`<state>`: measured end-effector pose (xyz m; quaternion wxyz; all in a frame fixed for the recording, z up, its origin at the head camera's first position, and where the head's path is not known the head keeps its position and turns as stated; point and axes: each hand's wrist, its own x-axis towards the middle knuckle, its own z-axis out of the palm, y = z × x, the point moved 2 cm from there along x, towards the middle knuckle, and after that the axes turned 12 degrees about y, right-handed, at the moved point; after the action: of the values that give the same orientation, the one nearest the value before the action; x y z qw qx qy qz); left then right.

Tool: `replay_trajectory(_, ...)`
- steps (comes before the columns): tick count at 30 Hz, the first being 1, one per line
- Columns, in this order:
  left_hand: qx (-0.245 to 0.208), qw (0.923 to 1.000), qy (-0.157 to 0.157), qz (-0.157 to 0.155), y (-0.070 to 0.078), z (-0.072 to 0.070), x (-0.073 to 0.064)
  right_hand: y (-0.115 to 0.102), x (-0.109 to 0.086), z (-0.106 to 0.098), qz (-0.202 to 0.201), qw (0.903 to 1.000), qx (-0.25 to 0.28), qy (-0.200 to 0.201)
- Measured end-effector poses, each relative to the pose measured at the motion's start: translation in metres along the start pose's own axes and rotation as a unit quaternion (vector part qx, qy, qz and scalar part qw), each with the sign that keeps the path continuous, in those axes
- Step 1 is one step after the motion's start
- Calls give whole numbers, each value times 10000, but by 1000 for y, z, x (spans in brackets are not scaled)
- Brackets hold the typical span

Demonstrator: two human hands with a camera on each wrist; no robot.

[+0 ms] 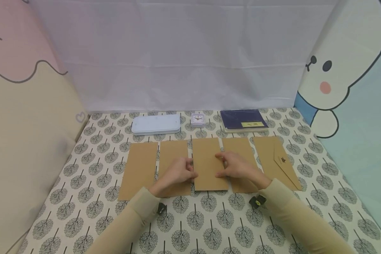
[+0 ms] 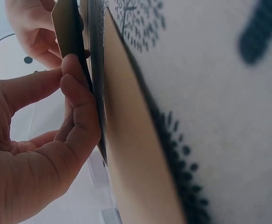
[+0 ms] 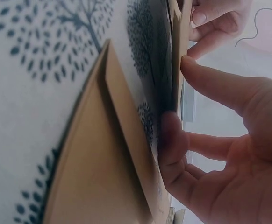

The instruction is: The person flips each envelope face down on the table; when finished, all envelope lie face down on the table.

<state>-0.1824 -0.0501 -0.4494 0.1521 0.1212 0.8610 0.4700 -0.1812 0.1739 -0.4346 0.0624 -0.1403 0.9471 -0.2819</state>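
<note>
A brown kraft envelope in the middle of a row is held at both long edges. My left hand pinches its left edge between thumb and index finger, as the left wrist view shows close up. On the opposite edge, my right hand holds it with the thumb above and fingers at the underside. The near edge sits slightly above the cloth, with a dark gap under it in the wrist views. Similar envelopes lie on both sides; the rightmost envelope shows its flap and a small dark crown print.
Behind the row stand a pale case, a small white clock and a dark blue book with a yellow label. A tree-patterned cloth covers the table. A white curtain hangs at the back.
</note>
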Motion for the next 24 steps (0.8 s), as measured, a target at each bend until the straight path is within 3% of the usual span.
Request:
replay_trajectory(8,-123,9992,-84,-381,-4,2,1,0,-1,3,-29,9999,-85,48)
replay_trajectory(16,243,9992,1,-320,-3,6,3,3,-1,8,63,9995,-303,54)
replay_trajectory(24,272,9990,-19,-356,-2,5,2,2,-2,9,153,9993,-319,81)
